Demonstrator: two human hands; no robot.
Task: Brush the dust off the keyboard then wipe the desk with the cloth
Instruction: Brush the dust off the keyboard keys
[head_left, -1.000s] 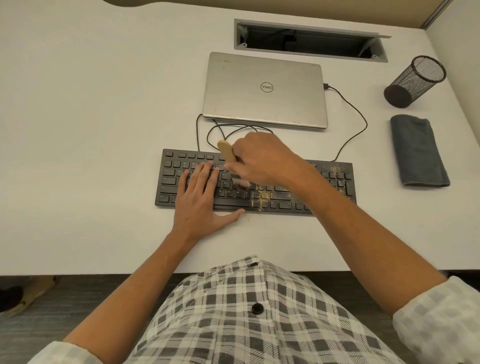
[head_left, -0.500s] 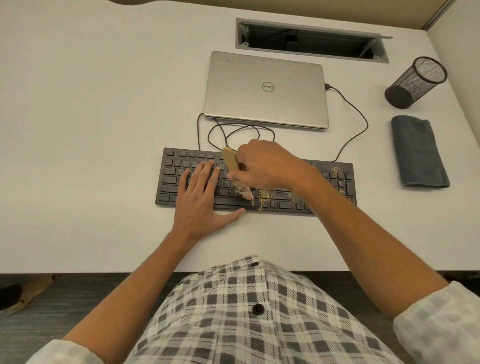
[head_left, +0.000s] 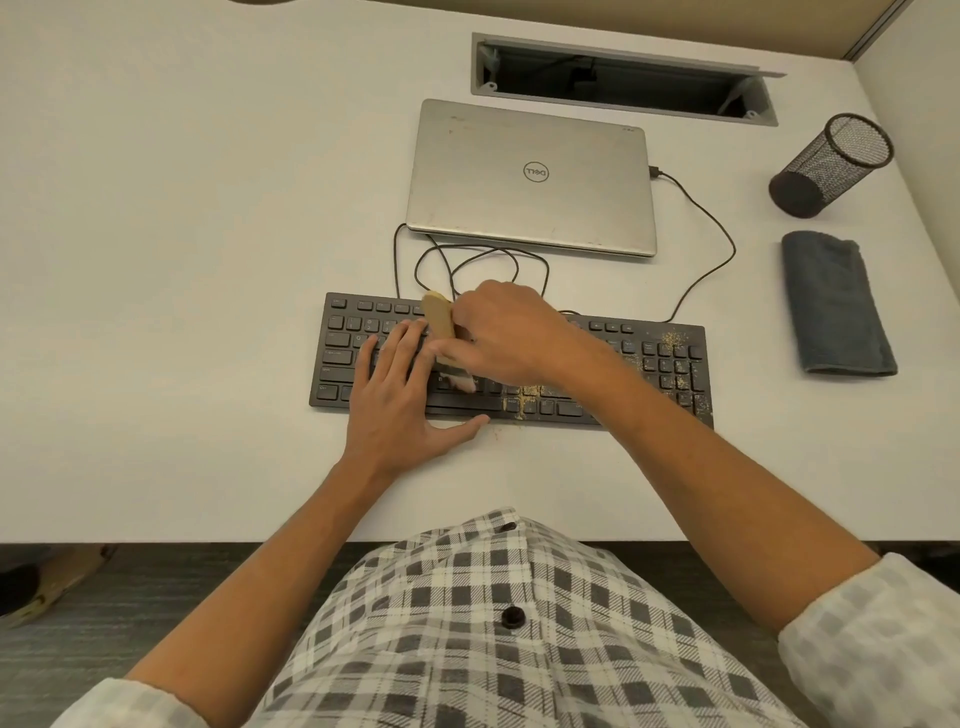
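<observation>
A black keyboard (head_left: 343, 358) lies on the white desk (head_left: 182, 234). Tan dust is scattered on its lower middle keys (head_left: 524, 400) and on the number pad at the right (head_left: 672, 340). My left hand (head_left: 405, 400) rests flat on the keyboard's left half, fingers apart. My right hand (head_left: 506, 332) grips a small wooden-handled brush (head_left: 439, 322), its bristles (head_left: 462, 382) down on the keys just left of the dust pile. A folded grey cloth (head_left: 836, 306) lies at the right of the desk, apart from both hands.
A closed silver laptop (head_left: 530, 176) sits behind the keyboard, its cable (head_left: 717, 228) looping to the right. Coiled keyboard cable (head_left: 467, 260) lies between them. A black mesh pen cup (head_left: 831, 163) stands far right. An open cable tray (head_left: 623, 78) is set into the desk's back.
My right hand has drawn the brush down over the keys and then shifted it slightly left. My left hand has stayed on the keyboard.
</observation>
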